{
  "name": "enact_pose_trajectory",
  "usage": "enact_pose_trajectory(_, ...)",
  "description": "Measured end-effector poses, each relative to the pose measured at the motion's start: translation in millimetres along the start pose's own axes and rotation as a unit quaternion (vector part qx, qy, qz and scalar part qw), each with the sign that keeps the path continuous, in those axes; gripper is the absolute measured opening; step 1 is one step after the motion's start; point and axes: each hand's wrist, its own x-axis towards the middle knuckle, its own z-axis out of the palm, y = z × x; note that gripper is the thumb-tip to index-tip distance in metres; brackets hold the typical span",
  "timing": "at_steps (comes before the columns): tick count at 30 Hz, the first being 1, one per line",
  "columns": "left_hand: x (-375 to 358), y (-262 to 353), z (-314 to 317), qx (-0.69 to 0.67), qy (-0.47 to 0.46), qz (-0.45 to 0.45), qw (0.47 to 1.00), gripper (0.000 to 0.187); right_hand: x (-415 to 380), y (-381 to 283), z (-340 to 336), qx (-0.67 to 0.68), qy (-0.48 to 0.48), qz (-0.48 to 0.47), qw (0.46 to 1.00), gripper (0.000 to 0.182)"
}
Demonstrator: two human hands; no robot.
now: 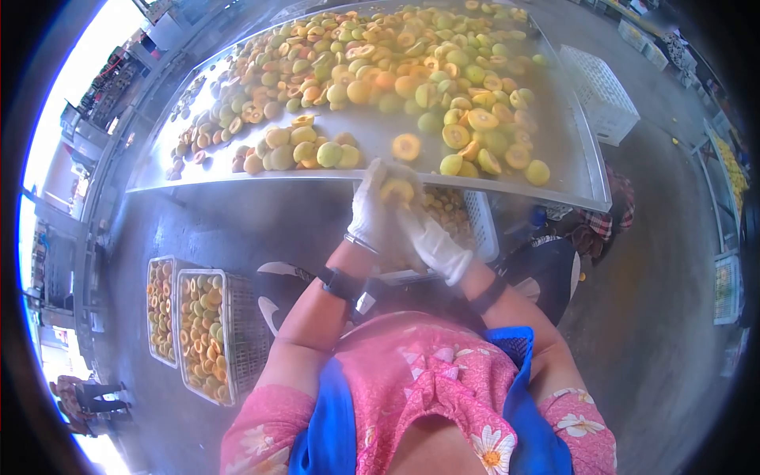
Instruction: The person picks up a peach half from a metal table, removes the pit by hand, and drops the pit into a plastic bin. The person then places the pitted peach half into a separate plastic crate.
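Note:
Both my hands wear white gloves and meet at the near edge of a metal table point(317, 180), above a crate of small pieces point(450, 207). A halved yellow-orange fruit point(397, 191) is between my left hand point(372, 204) and my right hand point(431, 241). The fingers of my left hand are closed around its left side. My right hand's fingers reach to its lower right, partly blurred. Just beyond my hands lies another cut half point(406, 147). Whole and halved fruits point(356, 63) are heaped across the table, with a small group point(305, 149) near the edge.
Two crates of halved fruit point(207, 336) point(161, 309) stand on the floor at left. An upturned-looking white crate point(599, 93) is beyond the table's right side. A person in a checked garment point(621, 202) is at the table's right corner. Another person point(83, 396) appears at far left.

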Motion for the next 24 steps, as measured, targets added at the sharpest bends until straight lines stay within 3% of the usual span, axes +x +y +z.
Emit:
enact_pose_trajectory(1,1.4,-0.9,-4.4,0.097,-0.033,0.065,0.993,0.041,4.1,5.4,2.9,0.001,0.000,0.000,1.000,0.043)
enact_pose_trajectory(2,2.3,-1.8,-7.3,0.192,-0.066,0.129,0.971,0.039,11.3,15.3,8.0,0.019,0.021,-0.087,0.996,0.041)
enact_pose_trajectory(3,0.1,-1.4,-5.1,0.193,-0.065,0.127,0.971,0.039,12.6,14.6,13.0,0.037,0.043,-0.172,0.983,0.039)
enact_pose_trajectory(4,-1.9,-1.3,-2.0,0.224,-0.050,0.145,0.962,0.038,8.8,12.3,8.6,0.037,0.044,-0.172,0.983,0.039)
enact_pose_trajectory(6,-8.3,5.7,8.7,0.254,-0.035,0.161,0.953,0.036,-2.3,1.5,-4.4,0.086,-0.057,0.007,0.995,0.038)
enact_pose_trajectory(8,-19.5,17.6,20.7,0.023,-0.015,-0.015,0.999,0.035,-4.1,-2.4,4.9,0.094,-0.033,-0.011,0.995,0.039)
enact_pose_trajectory(10,-13.9,17.3,8.1,0.060,-0.058,0.006,0.997,0.037,-5.2,-2.4,4.9,0.101,-0.009,-0.033,0.994,0.041)
enact_pose_trajectory(12,-5.1,18.7,-1.8,0.308,-0.192,0.092,0.927,0.038,-8.3,-1.4,-7.7,0.042,-0.103,-0.023,0.994,0.042)
enact_pose_trajectory(13,-5.4,18.1,-3.2,0.370,-0.162,0.071,0.912,0.038,-9.5,-1.1,-10.4,0.042,-0.106,-0.024,0.993,0.042)
enact_pose_trajectory(14,-4.6,20.8,-4.7,0.371,-0.160,0.073,0.912,0.038,-11.3,-1.4,-12.2,0.085,-0.140,0.007,0.986,0.042)
enact_pose_trajectory(16,-3.2,25.9,-5.9,0.386,-0.245,0.083,0.885,0.037,-16.1,-9.6,-12.1,0.125,-0.177,0.039,0.975,0.042)
enact_pose_trajectory(18,-1.4,26.1,-7.6,0.359,-0.260,0.060,0.894,0.036,-22.6,-21.5,-12.4,0.298,-0.225,0.219,0.901,0.042)
enact_pose_trajectory(22,-3.1,21.5,-7.0,0.218,-0.202,-0.005,0.955,0.032,-21.5,-25.6,-7.1,0.332,-0.217,0.234,0.888,0.033)
enact_pose_trajectory(24,-1.9,19.9,-8.9,0.180,-0.174,-0.031,0.968,0.030,-16.5,-19.9,-10.0,0.380,-0.280,0.229,0.851,0.036)
